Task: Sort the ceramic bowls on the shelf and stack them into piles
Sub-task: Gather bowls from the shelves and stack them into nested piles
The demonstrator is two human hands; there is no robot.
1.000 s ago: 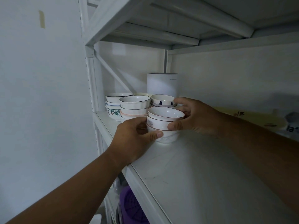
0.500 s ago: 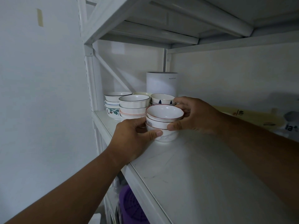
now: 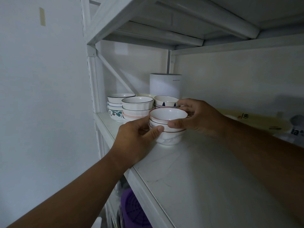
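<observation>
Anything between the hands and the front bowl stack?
Nothing visible. The left hand and right hand already grip the front bowl stack from either side. Other bowl stacks sit close behind it, near the right fingers.

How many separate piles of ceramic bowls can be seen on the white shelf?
4, perhaps 5. One pile at the front is held by the left hand and right hand. Three stand behind: far left, middle, right. A cream rim behind may be another.

white canister (image 3: 165, 86), purple basket (image 3: 133, 211)
</observation>
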